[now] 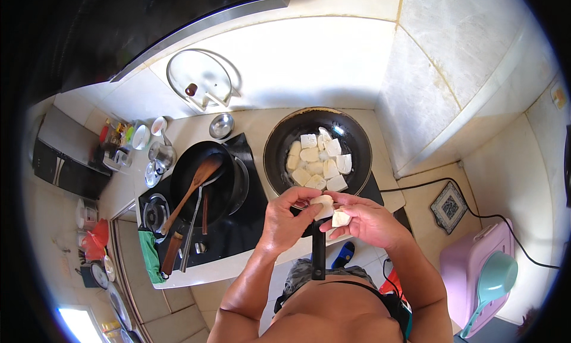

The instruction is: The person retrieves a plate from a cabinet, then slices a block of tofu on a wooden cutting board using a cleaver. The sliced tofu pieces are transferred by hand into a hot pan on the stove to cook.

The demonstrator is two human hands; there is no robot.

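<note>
Over the near rim of a dark frying pan, my two hands are close together. My left hand is closed, pinching a flat white slice of food between thumb and fingers. My right hand grips a smaller white chunk of food with a pale yellowish side. Inside the pan lie several white and cream-coloured slices, some squarish, some rounded, in a little bubbling liquid. The pan's black handle points toward my body, below my hands.
Left of the pan, a black wok holds a wooden spatula and a metal-handled utensil on the hob. A small metal bowl stands behind. A glass lid hangs on the wall. A black cable runs along the right.
</note>
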